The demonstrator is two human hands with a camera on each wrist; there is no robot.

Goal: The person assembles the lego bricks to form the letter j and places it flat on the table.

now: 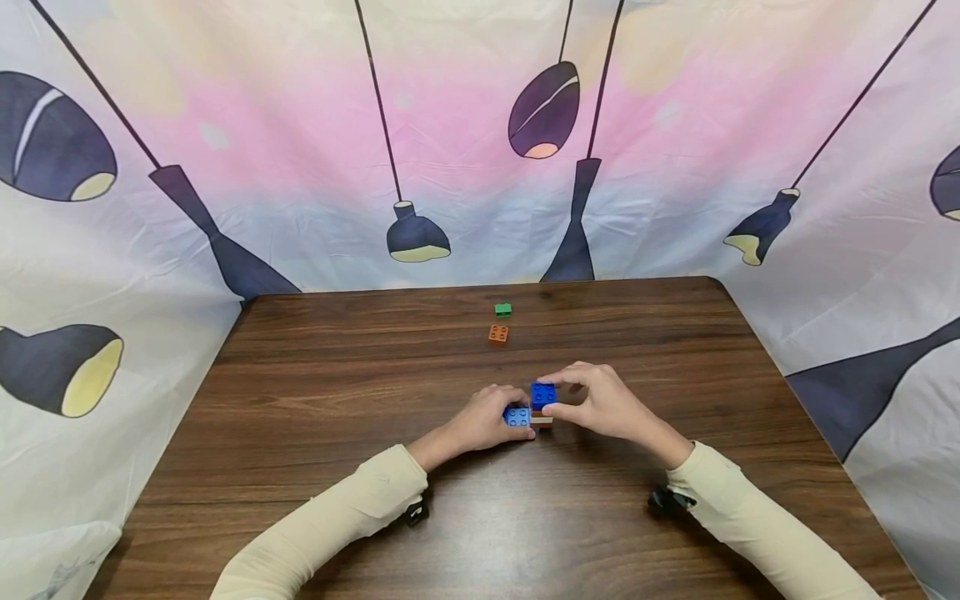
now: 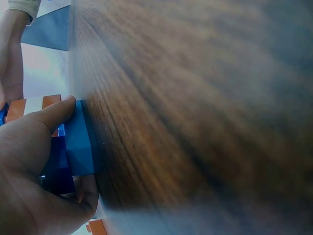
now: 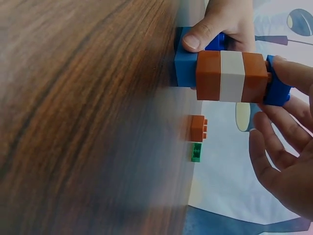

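My left hand (image 1: pixel 486 419) grips the foot of a brick stack, thumb and fingers on either side of a blue base brick (image 2: pixel 80 147) low on the table. Another blue brick (image 2: pixel 58 169) sits on that base, beside the column. Rising from the base are an orange brick (image 3: pixel 208 76), a white brick (image 3: pixel 232 77) and a second orange brick (image 3: pixel 255 78). At the column's top my right hand (image 1: pixel 606 404) pinches a dark blue brick (image 1: pixel 543 395) between thumb and fingers. It tilts slightly, and some orange studs show beneath it in the right wrist view.
Farther back on the brown wooden table (image 1: pixel 360 358) lie a loose orange brick (image 1: pixel 498 333) and, behind it, a small green brick (image 1: pixel 502 309). A lamp-patterned cloth (image 1: pixel 465 167) hangs behind the table's far edge.
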